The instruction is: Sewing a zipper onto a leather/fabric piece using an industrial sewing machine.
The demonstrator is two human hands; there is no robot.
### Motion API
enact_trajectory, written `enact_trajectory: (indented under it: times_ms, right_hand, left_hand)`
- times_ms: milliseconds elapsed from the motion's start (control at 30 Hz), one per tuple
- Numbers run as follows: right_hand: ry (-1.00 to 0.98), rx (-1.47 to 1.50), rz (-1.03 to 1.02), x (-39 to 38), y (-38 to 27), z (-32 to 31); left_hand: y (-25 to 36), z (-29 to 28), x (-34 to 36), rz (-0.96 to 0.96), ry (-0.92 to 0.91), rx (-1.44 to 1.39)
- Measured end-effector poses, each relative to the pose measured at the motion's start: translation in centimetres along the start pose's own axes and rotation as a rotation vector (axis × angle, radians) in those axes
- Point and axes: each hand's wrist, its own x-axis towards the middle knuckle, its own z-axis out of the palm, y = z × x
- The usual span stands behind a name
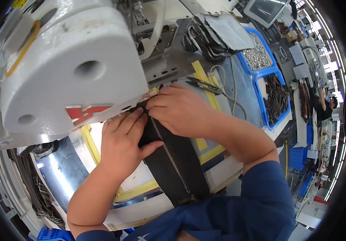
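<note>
A long black fabric strip [191, 162] with a metal zipper [165, 149] along its middle runs from the white sewing machine's head [72, 80] down to my body. The zipper slider [187, 189] sits at the near end. My left hand [120, 140] lies on the strip's left side, fingers stretched forward and thumb spread out beside the zipper teeth. Just right of it, my right hand [181, 109] has its fingers bent and pinched on the strip's far end. Both sets of fingertips are close under the machine head, which hides the needle area.
Dark-handled scissors [204, 85] lie right of my right hand by a looped cord [235, 100]. Beyond are stacked dark pieces [221, 34] and blue trays [257, 72] holding metal parts and brown pieces. Yellow tape [141, 189] marks the table. Far right, another person [325, 108] works.
</note>
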Motion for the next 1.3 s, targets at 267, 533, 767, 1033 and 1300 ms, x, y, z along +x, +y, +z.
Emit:
enact_trajectory:
  times_ms: [267,533,767,1033,1300]
  right_hand:
    - [-0.045,0.084,0.009,-0.8,1.5,-0.9]
    - [-0.097,0.084,0.073,-0.4,1.1,-1.4]
    - [-0.174,0.042,0.122,0.4,0.3,-1.7]
    - [-0.029,0.050,0.006,1.6,-0.1,0.9]
    - [-0.053,0.062,0.040,1.5,-0.4,0.7]
  left_hand:
    - [0.8,-0.6,0.4,0.044,-0.086,0.107]
    - [1.1,-0.7,0.3,0.043,-0.120,0.186]
    - [1.8,-1.4,0.6,0.015,-0.164,0.194]
    - [0.8,-3.8,0.3,-0.203,-0.307,0.144]
    - [0.8,-3.4,0.5,-0.174,-0.282,0.156]
